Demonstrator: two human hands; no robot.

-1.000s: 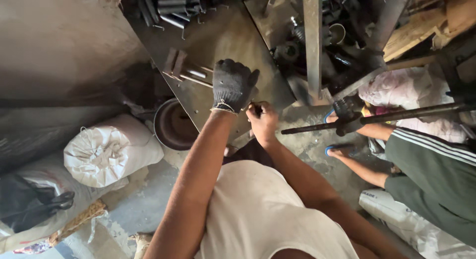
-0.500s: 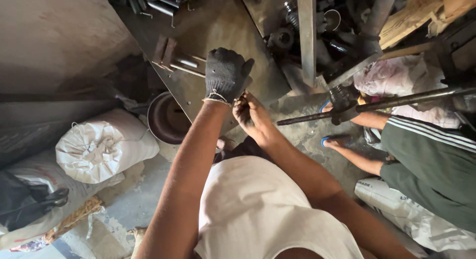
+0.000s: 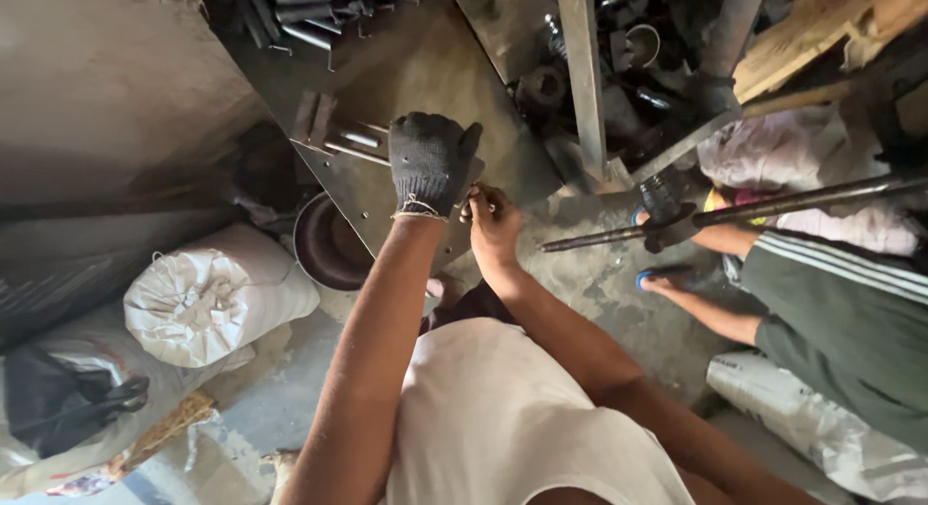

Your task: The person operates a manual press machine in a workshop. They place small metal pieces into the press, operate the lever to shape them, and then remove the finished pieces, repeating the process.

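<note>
dusty concrete floor [image 3: 599, 273] lies under a tilted steel plate [image 3: 425, 70]. beside the plate's lower edge a dark round bowl [image 3: 329, 244] looks empty; a tied white sack [image 3: 213, 302] sits just beyond it. gloved left hand [image 3: 428, 162] presses flat, unclenched, on the plate. bare right hand [image 3: 493, 220] pinches something small at the plate's edge, as half a second ago, though what it is cannot be told.

Bare grey concrete floor [image 3: 599, 273] lies open right of the bare right hand [image 3: 493, 225]. A long dark steel rod [image 3: 735, 210] bars that side, a round rusty bowl [image 3: 329, 244] and tied white sack [image 3: 213, 297] crowd the left.
</note>
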